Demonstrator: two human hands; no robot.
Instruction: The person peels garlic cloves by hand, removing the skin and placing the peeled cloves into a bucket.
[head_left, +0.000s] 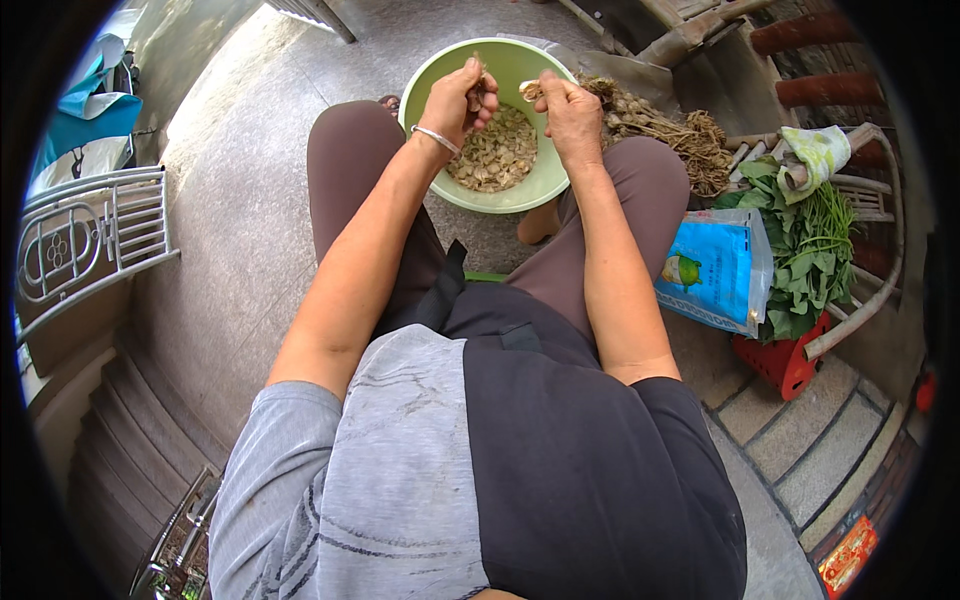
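A pale green plastic basin (517, 202) sits on the floor between my knees, with a layer of loose garlic cloves (495, 161) in its bottom. Over its left side my left hand (450, 101), a bracelet at the wrist, curls around a dark, purplish garlic piece (475, 99); the fingers hide much of it. Above the right rim, my right hand (576, 120) pinches a whitish garlic piece (530, 91) between thumb and fingers. The two hands are apart. Close to the basin's right side lies a heap of dried garlic stalks (652, 124) with tangled ends.
At right, a blue plastic bag (709, 270) rests beside leafy greens (806, 262) and a red plastic basket (784, 367). A bamboo chair (892, 210) carries a patterned cloth (821, 161). Metal railing (105, 244) and descending steps (139, 427) are at left.
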